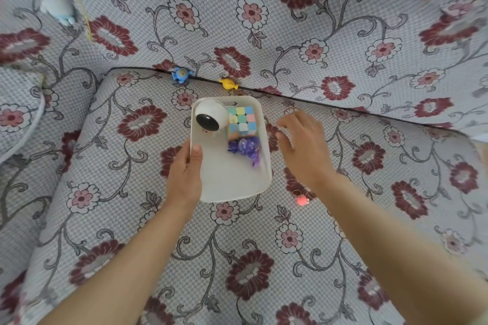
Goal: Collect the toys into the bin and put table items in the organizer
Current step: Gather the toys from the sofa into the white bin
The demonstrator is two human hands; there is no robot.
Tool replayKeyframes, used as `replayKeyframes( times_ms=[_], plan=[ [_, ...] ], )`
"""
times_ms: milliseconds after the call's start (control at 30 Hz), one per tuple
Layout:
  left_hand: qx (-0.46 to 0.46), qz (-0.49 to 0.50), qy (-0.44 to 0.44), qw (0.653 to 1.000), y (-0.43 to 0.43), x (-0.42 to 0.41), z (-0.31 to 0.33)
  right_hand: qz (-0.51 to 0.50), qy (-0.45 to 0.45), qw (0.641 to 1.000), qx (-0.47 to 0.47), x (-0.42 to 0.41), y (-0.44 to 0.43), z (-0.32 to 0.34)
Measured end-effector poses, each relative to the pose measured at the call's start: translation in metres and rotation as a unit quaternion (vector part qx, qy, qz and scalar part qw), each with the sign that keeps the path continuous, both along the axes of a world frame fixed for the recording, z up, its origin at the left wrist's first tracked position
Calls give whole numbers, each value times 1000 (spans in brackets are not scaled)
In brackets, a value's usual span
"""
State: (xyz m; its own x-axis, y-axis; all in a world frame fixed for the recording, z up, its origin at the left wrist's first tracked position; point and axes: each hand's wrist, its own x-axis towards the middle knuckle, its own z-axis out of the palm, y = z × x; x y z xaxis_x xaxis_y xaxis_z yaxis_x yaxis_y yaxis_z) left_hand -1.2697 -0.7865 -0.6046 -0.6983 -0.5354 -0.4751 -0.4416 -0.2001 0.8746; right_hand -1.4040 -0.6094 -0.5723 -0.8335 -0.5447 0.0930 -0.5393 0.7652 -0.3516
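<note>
A white bin (232, 182) rests on the flowered sofa seat. Inside it lie a white round toy with a black face (211, 117), a pastel puzzle cube (242, 119) and a purple octopus toy (245, 149). My left hand (186, 170) grips the bin's left rim, thumb inside. My right hand (303, 148) hovers just right of the bin, fingers spread and holding nothing. A small pink toy (301, 200) lies on the seat under my right wrist. A blue toy (181, 74) and a yellow toy (227, 83) sit in the crease at the sofa back.
The sofa backrest (317, 21) rises behind the seat, and an armrest (23, 119) stands at the left. A pale blue plush (59, 5) lies on the upper left of the sofa.
</note>
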Motion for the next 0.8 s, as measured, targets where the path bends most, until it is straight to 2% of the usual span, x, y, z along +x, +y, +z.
replayKeyframes(
  times_ms=[100, 233, 300, 433, 700, 800],
  plan=[
    [8, -4, 11, 1000, 5, -3, -6, -59, -93, 991, 71, 4, 34, -25],
    [9, -8, 2, 1000, 19, -8, -19, -77, -242, 939, 230, 24, 71, -71],
    [14, -13, -8, 1000, 28, -11, -28, -90, -273, 922, 258, 34, 84, -93],
    [13, -37, 1, 999, 44, -15, -44, -115, -269, 913, 284, 45, 98, -127],
    [17, -55, 5, 998, 59, -17, -63, -139, -244, 930, 236, 40, 104, -165],
    [22, -56, 9, 998, 58, -19, -60, -191, -247, 941, 130, 26, 100, -155]
  ],
)
